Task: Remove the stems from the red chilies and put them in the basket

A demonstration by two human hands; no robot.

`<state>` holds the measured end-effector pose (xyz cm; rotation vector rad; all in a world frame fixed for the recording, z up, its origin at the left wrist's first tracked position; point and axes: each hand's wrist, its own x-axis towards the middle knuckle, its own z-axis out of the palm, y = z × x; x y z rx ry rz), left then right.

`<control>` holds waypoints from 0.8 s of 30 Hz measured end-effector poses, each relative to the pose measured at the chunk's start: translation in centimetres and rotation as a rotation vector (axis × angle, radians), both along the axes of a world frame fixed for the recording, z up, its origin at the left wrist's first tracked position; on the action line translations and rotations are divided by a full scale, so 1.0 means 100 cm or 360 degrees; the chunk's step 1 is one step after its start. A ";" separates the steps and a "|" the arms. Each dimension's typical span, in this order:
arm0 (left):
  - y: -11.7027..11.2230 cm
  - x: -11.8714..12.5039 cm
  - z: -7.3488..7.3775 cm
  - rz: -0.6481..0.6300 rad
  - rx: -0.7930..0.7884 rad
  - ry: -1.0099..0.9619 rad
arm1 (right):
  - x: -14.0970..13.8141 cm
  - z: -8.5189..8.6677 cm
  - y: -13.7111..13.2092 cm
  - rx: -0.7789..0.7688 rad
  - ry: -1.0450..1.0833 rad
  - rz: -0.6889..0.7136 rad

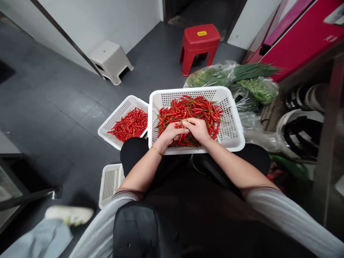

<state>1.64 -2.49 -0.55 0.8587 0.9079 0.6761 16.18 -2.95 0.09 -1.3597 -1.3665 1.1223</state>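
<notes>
Both in the white basket (233, 132) on the lap: left hand (172, 133) and right hand (197, 129), fingers pinched together on one red chili (179, 125). Left of that basket, a second basket (115, 120) of stemless chilies (130, 123).

You see soft, even light from above with only faint shadows, the red chillies (189, 111) look sharp, and the edges bend and blur, darkest at the right.

Red stool (199, 43), bagged greens (236, 80)

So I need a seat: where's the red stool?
Head view, top centre: the red stool stands on the floor beyond the bagged greens, right of the grey stool.
</notes>
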 end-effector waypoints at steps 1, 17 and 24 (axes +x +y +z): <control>0.000 -0.001 0.001 -0.0032 -0.0009 0.0020 | 0.000 0.001 -0.002 0.0035 -0.0049 -0.0016; 0.032 -0.002 -0.002 -0.0195 -0.0181 0.0007 | 0.023 0.024 0.038 0.0401 -0.0799 0.0629; 0.021 0.003 0.005 0.0040 -0.0415 -0.0136 | 0.018 0.019 0.023 0.0605 -0.1202 0.0156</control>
